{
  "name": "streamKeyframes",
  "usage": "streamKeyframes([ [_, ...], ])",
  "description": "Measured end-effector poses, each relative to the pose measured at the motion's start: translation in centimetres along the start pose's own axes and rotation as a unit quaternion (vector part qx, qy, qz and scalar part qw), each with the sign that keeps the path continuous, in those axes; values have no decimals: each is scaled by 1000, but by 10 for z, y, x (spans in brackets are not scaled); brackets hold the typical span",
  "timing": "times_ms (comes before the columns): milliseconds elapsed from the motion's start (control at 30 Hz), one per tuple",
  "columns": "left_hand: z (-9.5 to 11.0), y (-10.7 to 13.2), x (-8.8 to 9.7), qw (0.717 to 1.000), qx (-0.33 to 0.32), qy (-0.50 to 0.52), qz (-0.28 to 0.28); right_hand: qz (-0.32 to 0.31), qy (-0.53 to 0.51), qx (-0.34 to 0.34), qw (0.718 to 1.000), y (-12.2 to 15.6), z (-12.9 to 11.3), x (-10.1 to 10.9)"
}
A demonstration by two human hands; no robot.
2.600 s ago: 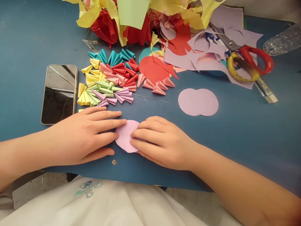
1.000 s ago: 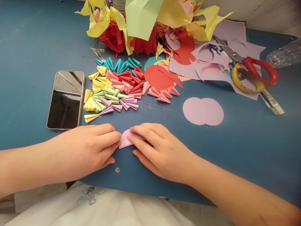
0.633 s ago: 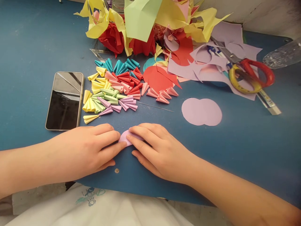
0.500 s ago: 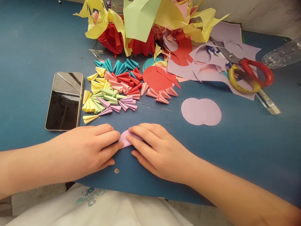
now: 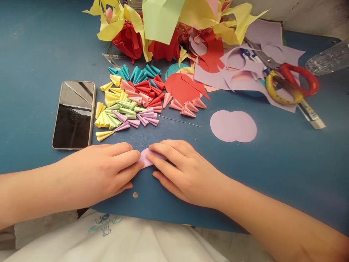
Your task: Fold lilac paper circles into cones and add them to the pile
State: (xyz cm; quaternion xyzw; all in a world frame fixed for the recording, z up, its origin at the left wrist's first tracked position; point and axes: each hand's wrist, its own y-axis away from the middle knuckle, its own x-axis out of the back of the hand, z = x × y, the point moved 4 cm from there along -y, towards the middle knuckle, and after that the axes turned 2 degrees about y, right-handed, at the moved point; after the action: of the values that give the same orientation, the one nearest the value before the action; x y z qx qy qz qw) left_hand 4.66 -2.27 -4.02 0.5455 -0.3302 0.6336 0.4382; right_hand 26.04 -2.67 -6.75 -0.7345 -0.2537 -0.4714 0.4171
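Observation:
A small folded piece of lilac paper (image 5: 146, 158) lies on the blue tabletop between both hands. My left hand (image 5: 109, 170) grips its left end, thumb and fingers closed together. From the other side, my right hand (image 5: 182, 170) holds the paper with its fingertips pressed on top; the part beneath them is hidden. Just beyond sit many small rolled paper cones (image 5: 133, 98) in yellow, green, lilac, pink, red and teal. Two overlapping lilac paper circles (image 5: 233, 126) rest to the right. Between cones and circles is a thin needle (image 5: 180, 120).
A phone (image 5: 74, 115) lies at left. Red-and-yellow-handled scissors (image 5: 289, 80) rest on lilac paper scraps (image 5: 212, 76) at right, by a box cutter (image 5: 312, 114) and a clear plastic bottle (image 5: 327, 60). Red paper (image 5: 182, 91) and crumpled yellow paper (image 5: 237, 25) spread along the back.
The whole view has shifted slightly, so the table's things sit a little higher. My left fingers cover slightly more of the folded paper; both hands otherwise keep their hold.

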Motion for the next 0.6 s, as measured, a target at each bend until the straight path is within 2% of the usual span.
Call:
streamKeyframes([
  [100, 0, -4, 2, 999, -28, -32, -6, -2, 0, 1, 1000, 0, 0, 0],
  [333, -1, -4, 0, 999, -26, -38, 1, 4, -49, 2, 999, 1, 8, 1],
  [467, 0, -4, 2, 999, -20, -36, 2, 31, -97, -3, 995, 3, 13, 4],
  [600, 0, -5, 2, 999, -17, -29, 9, 66, -54, 3, 996, 5, 7, 10],
])
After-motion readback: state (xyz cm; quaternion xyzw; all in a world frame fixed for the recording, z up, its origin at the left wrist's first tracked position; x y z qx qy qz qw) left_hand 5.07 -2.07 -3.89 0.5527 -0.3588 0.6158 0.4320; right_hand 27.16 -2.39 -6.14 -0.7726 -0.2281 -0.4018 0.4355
